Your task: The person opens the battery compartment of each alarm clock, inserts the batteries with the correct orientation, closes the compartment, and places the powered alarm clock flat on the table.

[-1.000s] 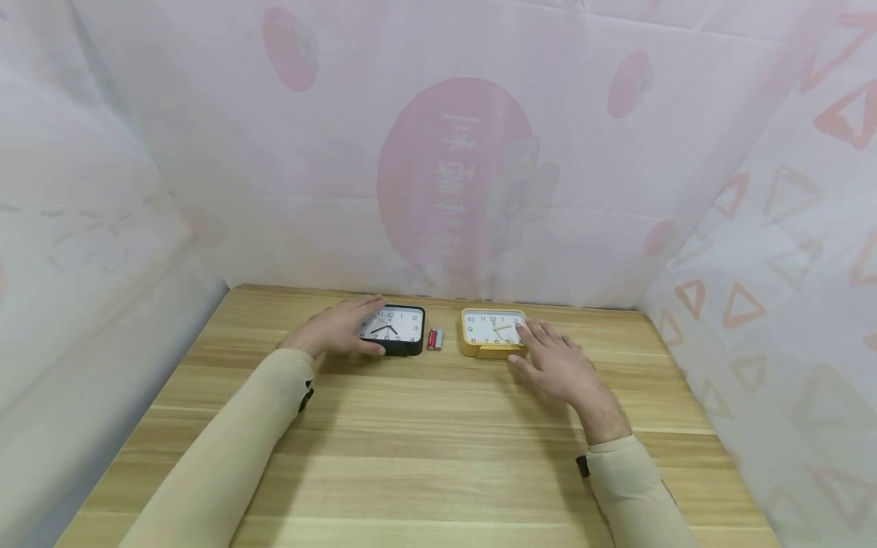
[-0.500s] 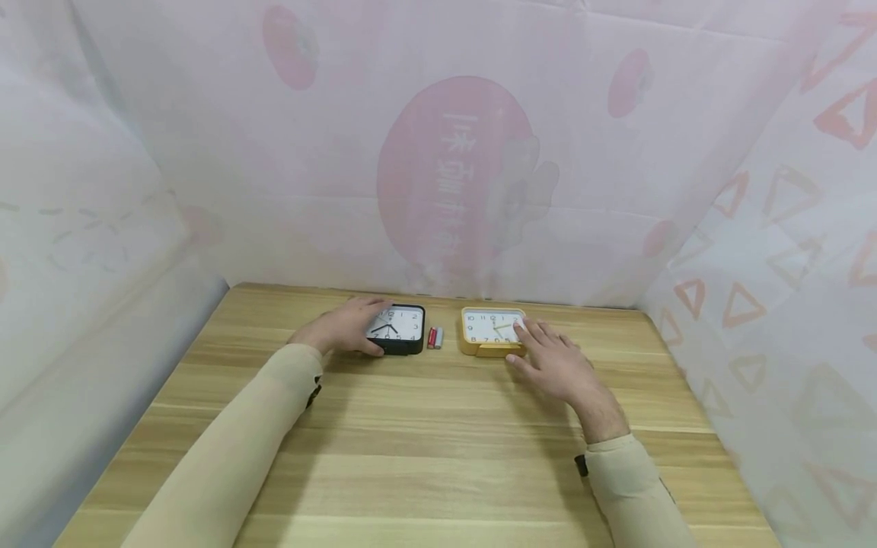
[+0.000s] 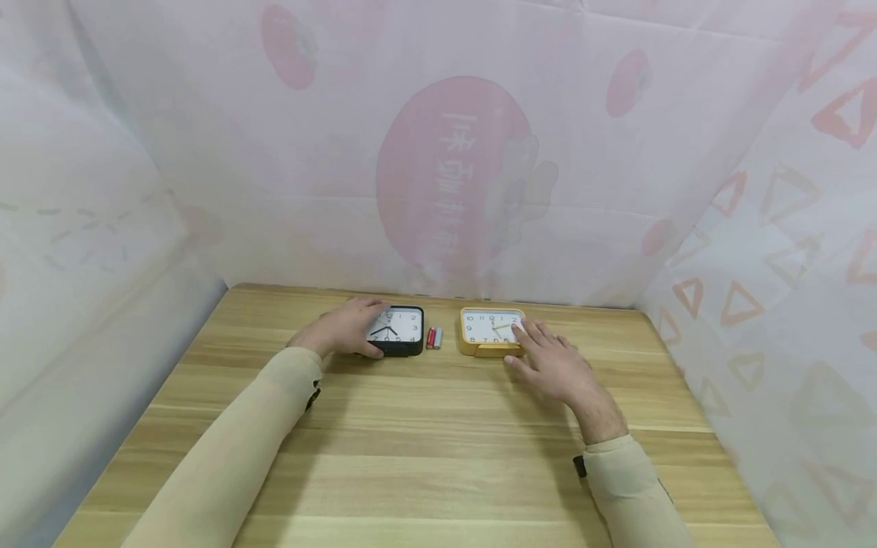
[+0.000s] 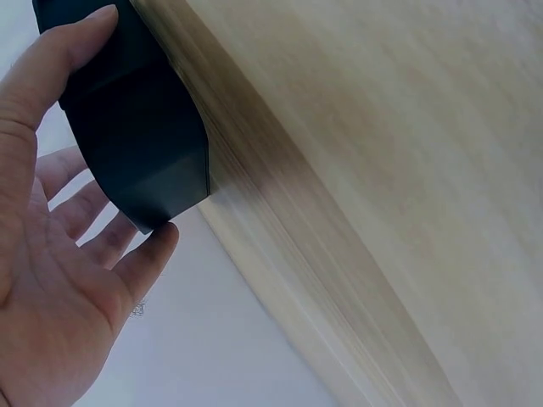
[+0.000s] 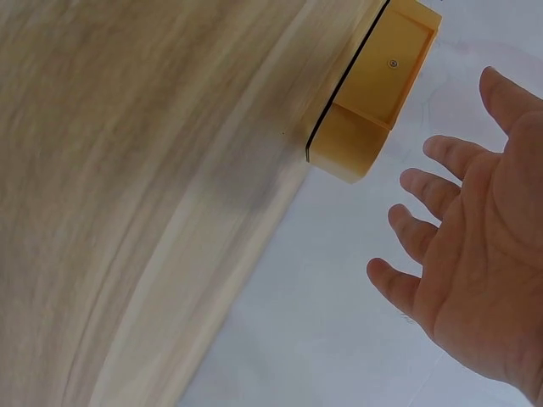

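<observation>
Our left hand [image 3: 341, 328] pinches the black rectangular clock [image 3: 401, 331], ideally evenly; our right hand [image 3: 558, 367] spreads beside the yellow rectangular clock [image 3: 488, 332].

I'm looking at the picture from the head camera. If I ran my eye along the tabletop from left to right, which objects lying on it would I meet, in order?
Black-framed clock → red battery → silvery-grey battery → yellow-framed clock.

The table [image 3: 438, 449] is overlooked, forward and downward, by the head camera; the black clock [image 3: 403, 327] is shared with the close, tilted left-wrist view, the yellow clock [image 3: 488, 329] with its right-wrist counterpart.
</observation>
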Available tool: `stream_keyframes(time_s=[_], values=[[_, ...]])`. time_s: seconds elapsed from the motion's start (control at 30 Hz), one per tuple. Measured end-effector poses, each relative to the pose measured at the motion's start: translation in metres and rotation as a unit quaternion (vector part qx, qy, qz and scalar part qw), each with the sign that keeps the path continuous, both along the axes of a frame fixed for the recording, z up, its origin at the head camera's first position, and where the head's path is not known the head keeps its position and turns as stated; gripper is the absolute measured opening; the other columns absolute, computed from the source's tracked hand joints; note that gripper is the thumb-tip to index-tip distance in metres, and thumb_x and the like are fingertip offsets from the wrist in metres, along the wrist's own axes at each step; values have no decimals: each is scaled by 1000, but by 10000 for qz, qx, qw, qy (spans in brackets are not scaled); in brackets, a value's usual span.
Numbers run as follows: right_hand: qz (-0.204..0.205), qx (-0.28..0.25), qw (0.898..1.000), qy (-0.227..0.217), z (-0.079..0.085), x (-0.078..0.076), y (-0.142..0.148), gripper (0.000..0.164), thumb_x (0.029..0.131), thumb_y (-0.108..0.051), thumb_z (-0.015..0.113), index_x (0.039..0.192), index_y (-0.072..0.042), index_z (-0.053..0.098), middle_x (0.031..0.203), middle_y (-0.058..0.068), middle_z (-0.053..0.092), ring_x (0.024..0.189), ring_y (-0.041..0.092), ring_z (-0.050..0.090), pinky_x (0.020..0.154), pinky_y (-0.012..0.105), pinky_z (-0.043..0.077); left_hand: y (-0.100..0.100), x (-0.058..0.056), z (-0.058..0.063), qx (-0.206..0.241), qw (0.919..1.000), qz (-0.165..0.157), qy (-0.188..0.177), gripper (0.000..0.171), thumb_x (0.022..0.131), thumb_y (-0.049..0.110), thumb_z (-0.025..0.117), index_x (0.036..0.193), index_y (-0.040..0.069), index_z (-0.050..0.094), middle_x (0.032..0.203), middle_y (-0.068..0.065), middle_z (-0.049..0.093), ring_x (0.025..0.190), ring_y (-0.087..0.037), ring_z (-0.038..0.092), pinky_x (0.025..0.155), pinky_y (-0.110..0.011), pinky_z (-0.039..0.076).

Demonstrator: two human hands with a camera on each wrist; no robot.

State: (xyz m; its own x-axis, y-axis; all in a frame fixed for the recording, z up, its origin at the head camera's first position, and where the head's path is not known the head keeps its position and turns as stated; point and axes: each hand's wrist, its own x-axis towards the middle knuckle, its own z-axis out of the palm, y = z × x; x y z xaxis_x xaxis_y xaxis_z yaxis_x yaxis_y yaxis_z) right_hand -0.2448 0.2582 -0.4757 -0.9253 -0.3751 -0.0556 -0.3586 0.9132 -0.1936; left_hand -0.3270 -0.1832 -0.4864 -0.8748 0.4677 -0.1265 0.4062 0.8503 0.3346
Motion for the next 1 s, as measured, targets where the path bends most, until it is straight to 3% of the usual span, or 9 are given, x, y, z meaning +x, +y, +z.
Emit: stream_keyframes(time_s=[0.3,0.57,1.0], values=[[-8,1,10000,-2,1,0,-1,78,125,-54,50,186,-11,31,197,17,24,182,49,26,146,79,27,-1,2,4,18,9999,0,158,113,89,38,103,180,6,45,187,-26,43,172,-52,43,142,-75,39],[13,2,10000,17,-1,0,-3,78,125,-54,51,187,-11,31,197,18,24,183,49,25,146,79,26,-8,6,0,-25,9987,18,514,113,86,42,105,177,6,49,183,-22,49,171,-48,45,142,-71,42],[-7,-127,9999,59,-2,1,-7,79,124,-57,50,187,-14,31,197,16,25,183,47,24,147,78,25,-20,23,0,77,9958,146,904,117,83,47,107,178,8,50,181,-18,53,168,-44,49,138,-71,47]])
